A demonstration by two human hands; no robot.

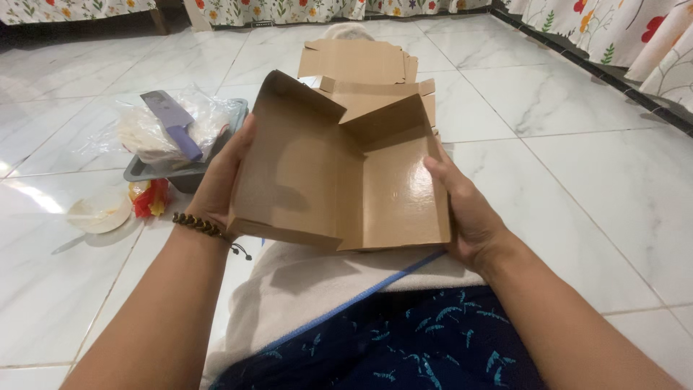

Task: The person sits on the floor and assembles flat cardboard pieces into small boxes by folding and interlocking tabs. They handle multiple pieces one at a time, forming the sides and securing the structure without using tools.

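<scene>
White marble-look tiles with grey veins and thin grout lines cover the floor (577,144), glossy enough to throw back the light, and flowered cloth (289,9) hangs along the far edge and the right wall. Over the lap (dark blue patterned fabric, a pale towel (310,289) under it) sits a brown cardboard box (339,173), half folded, its walls standing up. The left hand (220,180) clamps the box's left wall, a beaded bracelet at the wrist; the right hand (465,209) grips the right side, thumb inside. More flat cardboard (361,61) lies beyond. Left, a grey tray (144,173) holds a plastic bag and a purple knife (173,123); near it rests a small white bowl (97,213).
</scene>
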